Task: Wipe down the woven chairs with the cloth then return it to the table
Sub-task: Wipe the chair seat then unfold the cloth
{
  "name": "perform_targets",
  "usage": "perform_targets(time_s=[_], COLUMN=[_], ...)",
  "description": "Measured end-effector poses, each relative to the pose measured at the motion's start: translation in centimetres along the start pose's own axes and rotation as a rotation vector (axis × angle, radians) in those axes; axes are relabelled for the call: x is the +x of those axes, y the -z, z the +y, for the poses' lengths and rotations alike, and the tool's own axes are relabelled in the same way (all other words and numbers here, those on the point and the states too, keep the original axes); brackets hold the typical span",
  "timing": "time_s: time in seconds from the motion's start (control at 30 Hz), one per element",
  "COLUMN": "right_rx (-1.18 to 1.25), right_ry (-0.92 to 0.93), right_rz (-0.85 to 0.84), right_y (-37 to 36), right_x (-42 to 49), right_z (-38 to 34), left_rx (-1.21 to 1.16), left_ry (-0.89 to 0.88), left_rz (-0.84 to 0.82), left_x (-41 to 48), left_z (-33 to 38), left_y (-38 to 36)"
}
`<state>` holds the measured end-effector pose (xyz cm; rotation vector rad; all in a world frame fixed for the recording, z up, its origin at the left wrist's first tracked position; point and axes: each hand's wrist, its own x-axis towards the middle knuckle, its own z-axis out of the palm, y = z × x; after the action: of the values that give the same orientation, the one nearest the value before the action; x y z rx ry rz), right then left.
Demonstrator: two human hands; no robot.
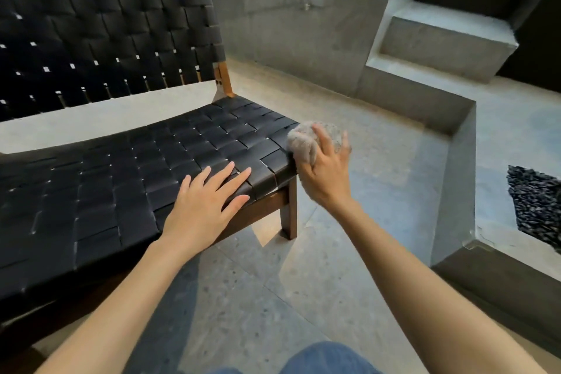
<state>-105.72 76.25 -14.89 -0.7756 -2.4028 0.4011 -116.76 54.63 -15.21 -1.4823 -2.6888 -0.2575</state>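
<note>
The head view looks down on a woven chair (pixel 121 161) with black straps crossing over its seat and backrest, set on a brown wooden frame. The person's left hand (pixel 206 200) lies flat on the chair's seat near its front right corner, fingers straight and slightly spread, holding nothing. The right hand (pixel 326 173) is just off the chair's right side, its fingers and thumb curled round a bunched grey cloth (pixel 303 136). The cloth meets the right edge of the chair's seat, near the front corner and above the front leg (pixel 290 212); how firmly it presses there cannot be told. Both forearms are bare and reach toward the chair from the bottom of the picture. A speckled stone floor (pixel 303 282) lies under and to the right of the chair. Behind the chair and to its right rise grey concrete steps (pixel 440 45). Far to the right of the chair a patch of dark pebbles (pixel 537 206) shows. Blue denim (pixel 328 355) fills the lower edge, in front of the chair.
</note>
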Motion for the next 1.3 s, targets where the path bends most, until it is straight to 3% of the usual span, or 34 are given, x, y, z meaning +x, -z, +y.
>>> perform_targets(time_s=[0.07, 0.23, 0.3, 0.37, 0.47, 0.53, 0.67, 0.8, 0.87, 1.03, 1.2, 1.3], right_rx=[0.152, 0.466, 0.484, 0.264, 0.018, 0.062, 0.084, -0.264, -0.327, -0.198, 0.215, 0.393], right_ry=[-0.143, -0.509, -0.567, -0.457, -0.141, -0.131, -0.322, -0.086, 0.090, 0.544, 0.607, 0.623], right_rz=[0.030, 0.335, 0.306, 0.189, 0.034, -0.021, 0.026, -0.110, -0.120, -0.329, -0.440, -0.658], right_y=[-0.5, -2.7, -2.7, -2.1, -0.6, -0.1, 0.5, 2.9, 3.7, 3.2, -0.1, -2.7], right_x=[1.0, -0.1, -0.6, -0.8, 0.3, 1.3, 1.6, 0.5, -0.3, -2.4, -5.0, -7.8], right_z=[-0.2, -3.2, -3.6, -2.4, 0.4, 0.9, -1.0, -1.8, -3.2, -10.9, -21.6, -27.5], left_rx=[-0.017, -0.021, -0.016, -0.024, -0.021, -0.032, -0.108, -0.168, -0.204, -0.280, -0.285, -0.272], left_ry=[0.004, 0.010, 0.011, 0.012, 0.011, 0.008, -0.004, 0.005, 0.049, 0.212, 0.464, 0.627], left_rz=[-0.002, -0.015, -0.022, -0.032, -0.052, -0.067, -0.074, -0.043, -0.029, 0.052, 0.255, 0.459], left_x=[0.1, 0.1, 0.1, 0.0, -0.1, 0.0, -0.6, -2.3, -3.8, -9.2, -16.1, -20.3], left_z=[0.0, 0.1, 0.2, 0.2, 0.3, 0.3, 0.3, -0.3, -1.0, -4.3, -8.2, -10.2], left_y=[0.1, 0.2, 0.3, 0.5, 0.7, 0.9, 1.6, 2.4, 3.1, 5.5, 8.6, 10.4])
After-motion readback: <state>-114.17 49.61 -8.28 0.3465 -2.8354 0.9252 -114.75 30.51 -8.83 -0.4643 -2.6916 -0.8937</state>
